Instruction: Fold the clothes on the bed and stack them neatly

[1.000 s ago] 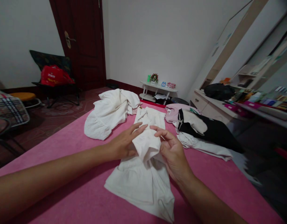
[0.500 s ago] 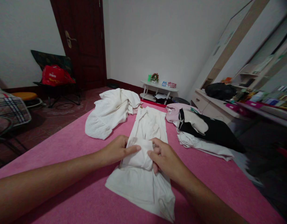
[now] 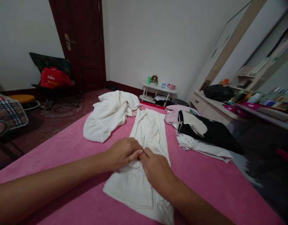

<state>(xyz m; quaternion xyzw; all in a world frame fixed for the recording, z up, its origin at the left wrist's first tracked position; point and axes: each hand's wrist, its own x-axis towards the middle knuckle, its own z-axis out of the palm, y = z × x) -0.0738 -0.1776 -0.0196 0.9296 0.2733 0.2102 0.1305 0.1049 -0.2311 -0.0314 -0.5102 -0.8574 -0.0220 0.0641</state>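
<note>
The white garment is lying lengthwise along the middle of the pink bed, with its near end spreading wide and its far end pointing at the back wall. The left hand and the right hand are meeting knuckle to knuckle at the garment's middle. Both are bearing down with fingers curled shut on a bunched fold of the cloth, apparently to keep that fold from springing open. A crumpled white towel is resting to the far left of the garment, just beside its upper corner. A pink top and a black and white garment are lying to the right of the garment, near but apart from it. Beyond the garment, a low white shelf is standing against the wall. Further left of the garment, a dark door and a chair carrying a red bag are showing.
</note>
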